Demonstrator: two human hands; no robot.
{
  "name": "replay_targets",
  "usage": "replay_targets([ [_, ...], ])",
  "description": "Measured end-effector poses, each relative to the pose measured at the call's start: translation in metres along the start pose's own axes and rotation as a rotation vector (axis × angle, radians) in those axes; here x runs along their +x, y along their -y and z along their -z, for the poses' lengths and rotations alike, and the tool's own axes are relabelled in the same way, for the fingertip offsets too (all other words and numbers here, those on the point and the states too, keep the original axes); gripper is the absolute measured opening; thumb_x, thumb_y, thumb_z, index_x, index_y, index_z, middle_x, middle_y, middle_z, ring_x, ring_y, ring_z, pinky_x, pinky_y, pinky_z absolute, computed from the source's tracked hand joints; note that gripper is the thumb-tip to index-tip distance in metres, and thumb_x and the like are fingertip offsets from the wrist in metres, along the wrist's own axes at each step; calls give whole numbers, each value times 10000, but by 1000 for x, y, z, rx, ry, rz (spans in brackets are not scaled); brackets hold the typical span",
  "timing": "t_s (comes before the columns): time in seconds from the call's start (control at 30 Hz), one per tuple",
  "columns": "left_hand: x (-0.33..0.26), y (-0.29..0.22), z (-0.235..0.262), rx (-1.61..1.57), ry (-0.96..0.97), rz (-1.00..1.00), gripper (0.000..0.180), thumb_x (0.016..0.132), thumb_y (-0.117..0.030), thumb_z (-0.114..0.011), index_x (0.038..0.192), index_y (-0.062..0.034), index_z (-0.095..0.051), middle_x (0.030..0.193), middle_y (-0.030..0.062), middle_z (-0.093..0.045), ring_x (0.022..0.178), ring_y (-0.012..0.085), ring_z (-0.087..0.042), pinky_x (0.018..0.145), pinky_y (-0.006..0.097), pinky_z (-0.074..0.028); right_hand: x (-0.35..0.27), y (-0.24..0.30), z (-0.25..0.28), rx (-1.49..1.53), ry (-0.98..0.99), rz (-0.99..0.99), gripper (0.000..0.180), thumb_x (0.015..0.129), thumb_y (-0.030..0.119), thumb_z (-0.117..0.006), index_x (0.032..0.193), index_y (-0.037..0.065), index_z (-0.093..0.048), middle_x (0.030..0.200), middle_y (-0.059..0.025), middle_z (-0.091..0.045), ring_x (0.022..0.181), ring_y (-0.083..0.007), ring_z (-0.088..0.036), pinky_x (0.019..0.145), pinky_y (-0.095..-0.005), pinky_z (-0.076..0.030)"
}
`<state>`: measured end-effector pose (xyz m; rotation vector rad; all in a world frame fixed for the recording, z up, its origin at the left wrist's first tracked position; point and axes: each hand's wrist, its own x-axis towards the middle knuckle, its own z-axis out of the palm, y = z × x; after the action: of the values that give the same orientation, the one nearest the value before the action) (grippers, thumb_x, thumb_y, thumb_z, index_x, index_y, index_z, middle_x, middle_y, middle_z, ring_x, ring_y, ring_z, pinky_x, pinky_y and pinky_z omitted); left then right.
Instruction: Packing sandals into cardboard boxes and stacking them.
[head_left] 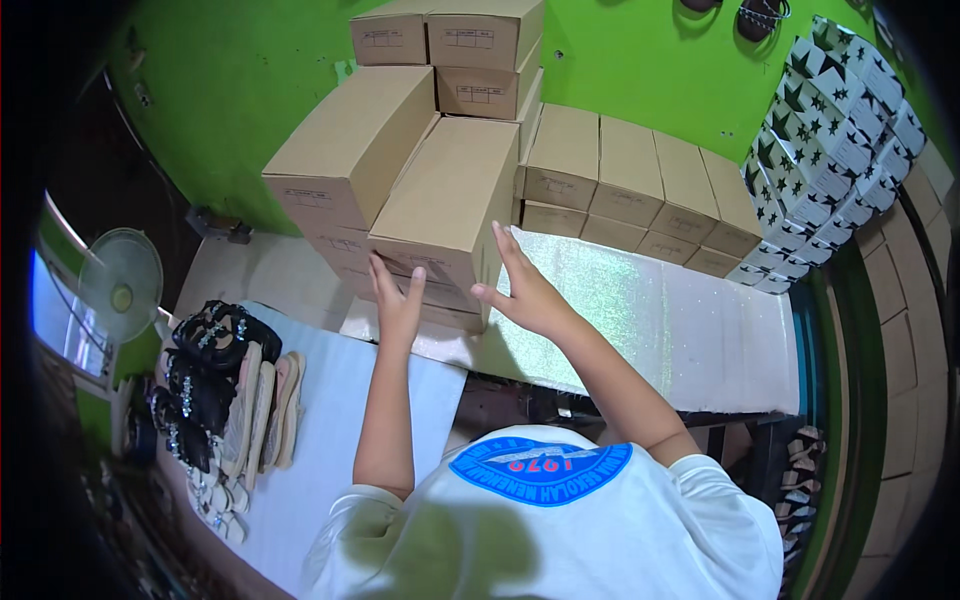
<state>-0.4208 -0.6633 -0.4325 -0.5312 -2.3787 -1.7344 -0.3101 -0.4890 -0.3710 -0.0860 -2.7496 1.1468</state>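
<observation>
A stack of brown cardboard boxes stands in front of me, its top box [447,185] with the front end turned towards me. My left hand [397,305] is upright at the front left corner of this stack, thumb and fingers stretched out. On the other side, my right hand [528,293] is beside the right face, palm inward, fingers straight and thumb apart. Neither hand wraps round anything; I cannot tell whether the fingertips touch the cardboard. Left of the top box is a neighbouring box [350,130], on a stack of its own.
Taller boxes [480,88] rise behind, by a green wall. A row of boxes [630,175] runs right towards black-starred white boxes [830,150]. Bare sparkly tabletop [640,320] lies right of my hands. Black beaded sandals [200,370] and pale soles [262,410] are on the left, near a fan [122,285].
</observation>
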Motion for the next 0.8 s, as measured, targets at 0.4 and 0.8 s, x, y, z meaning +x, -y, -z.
replay_targets([
  [0.4,-34,-18,-5,-280,68,27,805,830,-367,-597,1358,28,-136,1414,245,-129,1337,332,-136,1086,415,-126,-7,0,-17,211,-159,56,1016,794,445,-618,1401,60,99,1435,-261,-120,1332,-359,-181,1073,-400,-197],
  [0.8,-94,-72,-74,-589,451,43,734,816,-358,-628,1299,-23,-188,1286,179,-326,1250,268,-324,1010,353,-283,-117,-68,33,483,-506,17,909,784,403,-650,1409,98,-66,1371,-164,-269,1246,-288,-339,1007,-402,-309],
])
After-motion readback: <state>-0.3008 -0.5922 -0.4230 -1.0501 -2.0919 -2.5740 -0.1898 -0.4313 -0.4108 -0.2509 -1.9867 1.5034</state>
